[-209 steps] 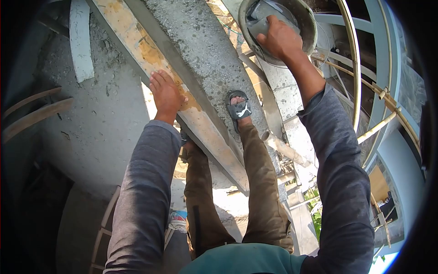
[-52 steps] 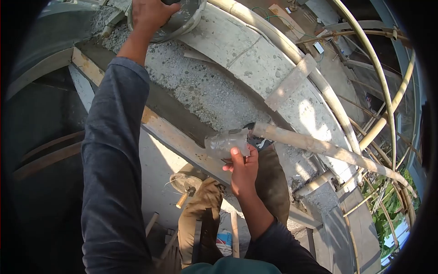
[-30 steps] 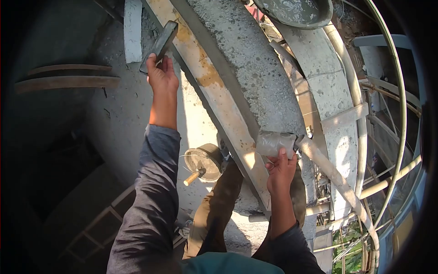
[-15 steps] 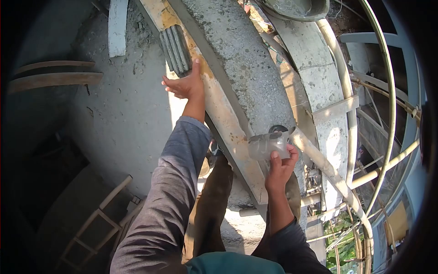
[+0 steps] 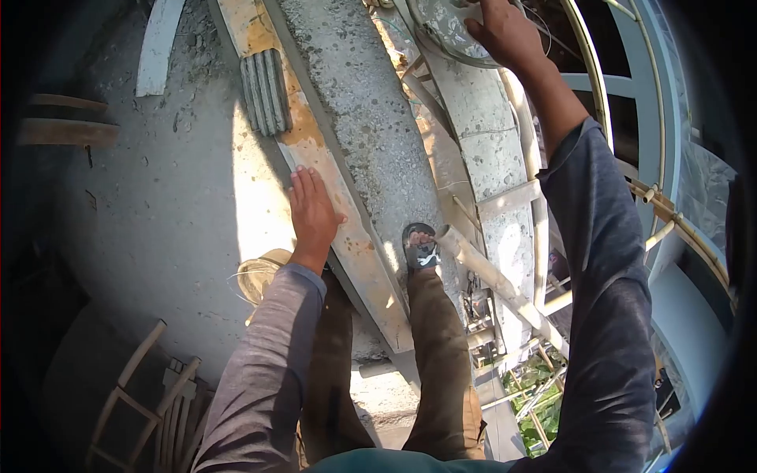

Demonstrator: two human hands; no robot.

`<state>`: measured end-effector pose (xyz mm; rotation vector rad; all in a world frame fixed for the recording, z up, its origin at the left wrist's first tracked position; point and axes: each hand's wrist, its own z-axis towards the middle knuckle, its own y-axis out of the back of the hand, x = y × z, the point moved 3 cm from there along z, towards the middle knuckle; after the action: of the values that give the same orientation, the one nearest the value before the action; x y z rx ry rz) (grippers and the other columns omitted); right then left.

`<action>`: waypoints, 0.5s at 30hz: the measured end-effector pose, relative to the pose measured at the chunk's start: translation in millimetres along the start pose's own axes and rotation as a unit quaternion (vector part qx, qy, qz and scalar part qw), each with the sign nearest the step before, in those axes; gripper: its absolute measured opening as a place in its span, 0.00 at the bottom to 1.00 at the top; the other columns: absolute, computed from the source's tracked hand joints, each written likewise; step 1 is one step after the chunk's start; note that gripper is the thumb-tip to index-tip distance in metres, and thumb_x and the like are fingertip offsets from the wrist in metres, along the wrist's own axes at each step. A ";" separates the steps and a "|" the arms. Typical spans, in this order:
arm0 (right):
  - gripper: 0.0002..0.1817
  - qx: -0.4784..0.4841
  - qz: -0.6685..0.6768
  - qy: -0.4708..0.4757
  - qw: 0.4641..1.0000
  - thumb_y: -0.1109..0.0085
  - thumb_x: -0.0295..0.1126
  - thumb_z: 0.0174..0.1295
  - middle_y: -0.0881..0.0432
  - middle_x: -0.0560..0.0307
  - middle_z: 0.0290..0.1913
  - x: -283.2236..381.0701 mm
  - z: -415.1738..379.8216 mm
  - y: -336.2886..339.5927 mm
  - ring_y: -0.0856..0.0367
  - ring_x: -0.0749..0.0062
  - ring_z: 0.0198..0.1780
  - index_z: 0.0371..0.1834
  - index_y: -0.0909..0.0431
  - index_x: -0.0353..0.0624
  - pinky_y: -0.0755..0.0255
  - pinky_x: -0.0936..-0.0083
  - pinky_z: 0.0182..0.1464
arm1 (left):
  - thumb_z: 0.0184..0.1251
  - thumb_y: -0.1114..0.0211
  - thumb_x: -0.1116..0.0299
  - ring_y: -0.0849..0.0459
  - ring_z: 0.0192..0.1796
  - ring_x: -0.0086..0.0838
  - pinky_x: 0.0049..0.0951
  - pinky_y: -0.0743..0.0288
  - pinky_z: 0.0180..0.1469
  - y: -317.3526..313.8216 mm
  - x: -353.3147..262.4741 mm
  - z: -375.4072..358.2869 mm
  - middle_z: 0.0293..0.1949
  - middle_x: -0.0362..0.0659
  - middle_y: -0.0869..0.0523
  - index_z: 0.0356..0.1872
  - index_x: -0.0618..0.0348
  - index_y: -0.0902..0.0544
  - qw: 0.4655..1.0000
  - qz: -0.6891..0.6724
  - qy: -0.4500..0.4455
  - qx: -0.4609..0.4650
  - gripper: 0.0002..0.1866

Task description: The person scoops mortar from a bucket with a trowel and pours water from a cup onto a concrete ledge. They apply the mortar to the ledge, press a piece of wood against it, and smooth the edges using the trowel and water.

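My left hand [image 5: 313, 213] lies with its fingers stretched out on the long board [image 5: 347, 229], which is stained yellow and brown and has grey mortar along its side. Past my fingertips, a grey ribbed block [image 5: 265, 93] sits on the board's edge. My right hand [image 5: 509, 33] reaches over the round basin [image 5: 441, 27] at the top, its thumb bent inward. The other fingers are partly cut off by the frame's edge, so what they hold cannot be made out. Inside the basin is something wet and greyish.
My sandalled foot [image 5: 420, 244] stands on the rough concrete strip [image 5: 371, 118]. A bamboo pole [image 5: 497, 276] slants beside it, with more scaffolding poles at the right. A bucket [image 5: 260, 277] stands left of the board. A wooden ladder-like frame [image 5: 138, 406] is at the lower left.
My right hand has moved up from beside the board to the basin; the clear plastic cup it held is out of sight. My left hand has come down flat on the board. The view has shifted.
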<state>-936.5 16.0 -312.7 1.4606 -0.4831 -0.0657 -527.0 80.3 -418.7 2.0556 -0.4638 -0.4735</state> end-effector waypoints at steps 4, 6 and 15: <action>0.18 0.179 -0.110 -0.017 0.978 0.47 0.32 0.62 0.19 0.41 0.55 -21.3 26.8 -59.8 0.19 0.44 0.56 0.56 0.27 0.48 0.26 0.52 0.56 | 0.36 0.15 0.52 0.44 0.77 0.57 0.46 0.44 0.77 -7.0 1.1 0.6 0.74 0.66 0.42 0.73 0.74 0.43 1.000 0.027 -0.008 -0.002 0.64; 0.19 0.194 -0.139 -0.038 0.970 0.49 0.32 0.63 0.18 0.42 0.55 -33.2 32.3 -80.7 0.19 0.45 0.57 0.58 0.27 0.49 0.26 0.54 0.57 | 0.38 0.17 0.48 0.45 0.78 0.56 0.46 0.46 0.78 -10.7 1.8 2.5 0.74 0.66 0.42 0.73 0.74 0.44 0.998 0.054 -0.001 0.010 0.65; 0.13 0.203 -0.154 -0.018 0.967 0.49 0.35 0.64 0.15 0.36 0.42 -81.0 56.0 -154.1 0.15 0.45 0.50 0.48 0.21 0.44 0.23 0.54 0.52 | 0.41 0.18 0.45 0.45 0.78 0.55 0.46 0.48 0.79 -13.4 -1.0 5.2 0.75 0.66 0.43 0.74 0.74 0.45 0.993 0.108 0.015 0.035 0.64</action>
<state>-991.6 -29.0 -481.1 1.9320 -0.3048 -0.2532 -528.7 83.6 -432.6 2.0478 -0.6852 -0.3009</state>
